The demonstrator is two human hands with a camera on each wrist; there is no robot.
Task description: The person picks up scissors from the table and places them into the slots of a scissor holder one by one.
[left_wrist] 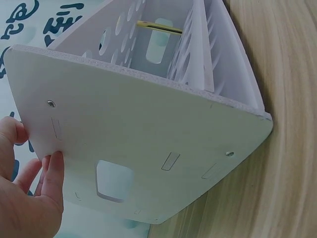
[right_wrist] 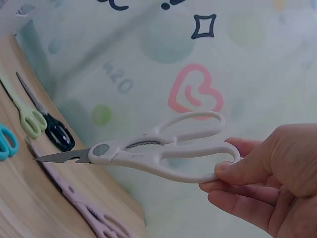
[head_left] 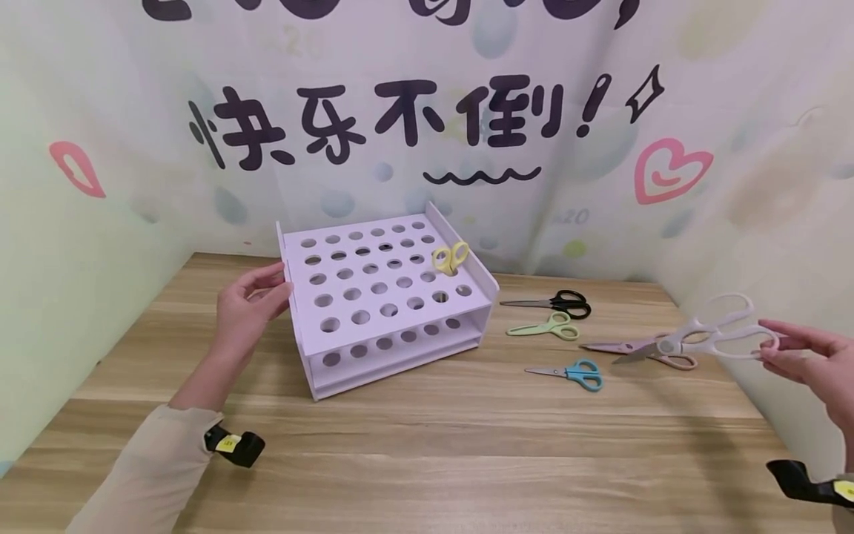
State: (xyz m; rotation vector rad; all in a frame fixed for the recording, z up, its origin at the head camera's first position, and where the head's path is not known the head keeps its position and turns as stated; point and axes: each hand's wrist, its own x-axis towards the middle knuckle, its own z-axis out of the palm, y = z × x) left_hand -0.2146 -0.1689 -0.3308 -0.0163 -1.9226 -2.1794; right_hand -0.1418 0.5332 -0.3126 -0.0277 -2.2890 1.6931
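Can't see all of the right hand (head_left: 821, 363) in the head view, cropped by the edge. Kinda hard to make out the pink scissors (head_left: 629, 347) too, partly hidden behind the white scissors (right_wrist: 143, 160). Can't see the blades of the yellow scissors (head_left: 451, 261) from above, sunk into a hole in the white rack (head_left: 370, 302), with just the handles poking out; only a thin yellow strip (left_wrist: 159, 27) visible inside from the left wrist.

Back to the white scissors: held up over the table (head_left: 467, 460), right side, tip aimed left and dipping slightly, long axis rising rightward to the handles. Pinched by one loop between right thumb and fingers. Also worth noting the left hand (head_left: 243, 308), with fairly straight fingers touching the rack's left panel.
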